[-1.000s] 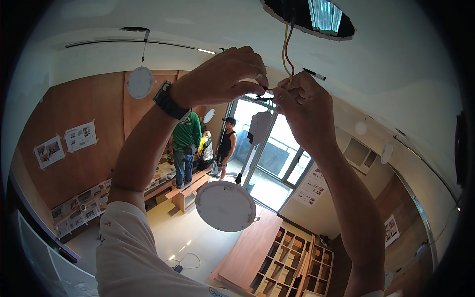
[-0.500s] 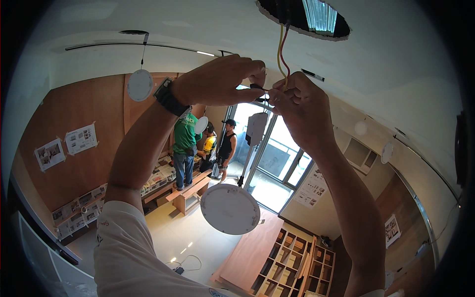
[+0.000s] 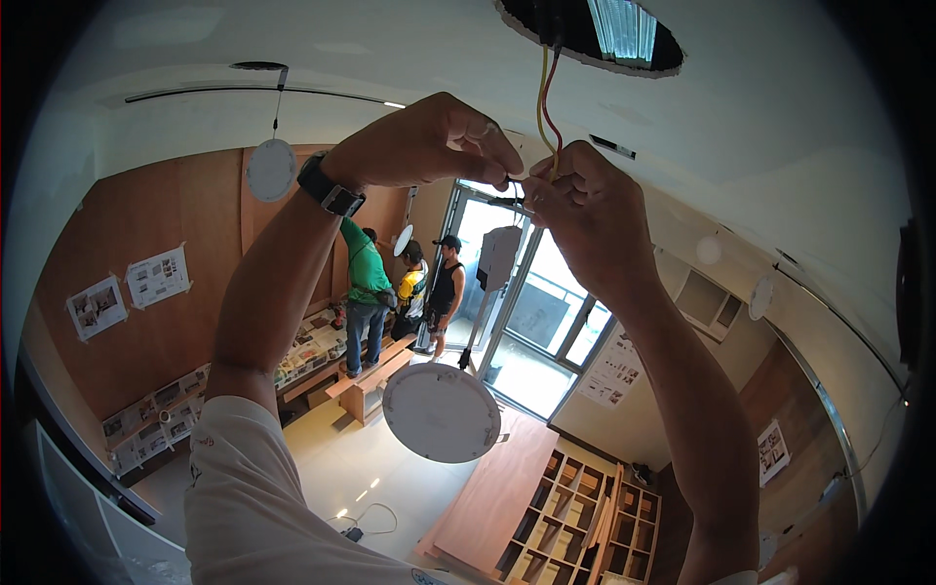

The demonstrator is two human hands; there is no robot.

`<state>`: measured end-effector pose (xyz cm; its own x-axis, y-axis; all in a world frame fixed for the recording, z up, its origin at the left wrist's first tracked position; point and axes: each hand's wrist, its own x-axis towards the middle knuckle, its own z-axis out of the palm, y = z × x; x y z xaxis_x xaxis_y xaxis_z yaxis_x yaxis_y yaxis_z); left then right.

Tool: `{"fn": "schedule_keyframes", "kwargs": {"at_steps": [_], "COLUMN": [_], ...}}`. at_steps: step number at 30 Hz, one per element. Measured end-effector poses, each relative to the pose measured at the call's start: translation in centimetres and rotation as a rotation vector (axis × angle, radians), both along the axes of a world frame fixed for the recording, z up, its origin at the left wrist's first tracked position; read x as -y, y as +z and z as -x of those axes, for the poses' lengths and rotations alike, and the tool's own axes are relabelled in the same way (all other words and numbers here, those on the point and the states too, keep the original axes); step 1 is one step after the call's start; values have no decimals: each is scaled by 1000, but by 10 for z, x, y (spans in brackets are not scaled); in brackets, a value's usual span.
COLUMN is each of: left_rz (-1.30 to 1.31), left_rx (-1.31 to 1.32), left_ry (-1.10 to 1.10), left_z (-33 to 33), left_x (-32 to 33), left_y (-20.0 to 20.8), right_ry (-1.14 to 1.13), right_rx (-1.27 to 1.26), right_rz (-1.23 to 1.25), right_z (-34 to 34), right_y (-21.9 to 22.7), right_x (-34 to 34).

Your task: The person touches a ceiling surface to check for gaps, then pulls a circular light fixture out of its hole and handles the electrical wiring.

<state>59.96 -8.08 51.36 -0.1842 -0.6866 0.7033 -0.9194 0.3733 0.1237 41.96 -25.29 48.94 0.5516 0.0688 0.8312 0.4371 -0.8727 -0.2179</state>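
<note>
Both my hands are raised below a round cut-out [image 3: 663, 57] in the ceiling. From the hole hang a yellow wire [image 3: 541, 102] and a red wire [image 3: 552, 83], running down into my right hand [image 3: 592, 219], whose fingers pinch them. My left hand [image 3: 429, 146], with a dark watch on the wrist, pinches a thin wire end close to the right fingertips; the join is too small to make out. Below hangs a white driver box [image 3: 498, 257] on thin wires, and from it a round white panel light [image 3: 443, 412] dangles by its cable.
Another panel light [image 3: 271, 171] hangs from the ceiling at left. Several people stand by the glass door [image 3: 536, 322], one in a green shirt [image 3: 365, 261] on a wooden bench [image 3: 375, 378]. A wooden compartment shelf [image 3: 561, 507] and a board [image 3: 497, 487] lie below right.
My left hand has turned, its fingers now pointing down at the wire by my right hand. The hanging driver box and panel light have swung slightly left. The green-shirted person has shifted.
</note>
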Motion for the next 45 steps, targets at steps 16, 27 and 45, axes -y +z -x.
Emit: {"fn": "schedule_keyframes", "kwargs": {"at_steps": [16, 27, 45], "left_rz": [445, 550, 532], "left_rx": [258, 391, -102], "left_ry": [163, 225, 27], "left_z": [24, 20, 22], "left_x": [10, 17, 2], "left_y": [-25, -42, -86], "right_ry": [-9, -12, -109], "right_rx": [74, 63, 4], "right_rz": [-9, -50, 65], "right_z": [-4, 0, 44], "right_y": [1, -4, -41], "right_x": [7, 2, 26]}}
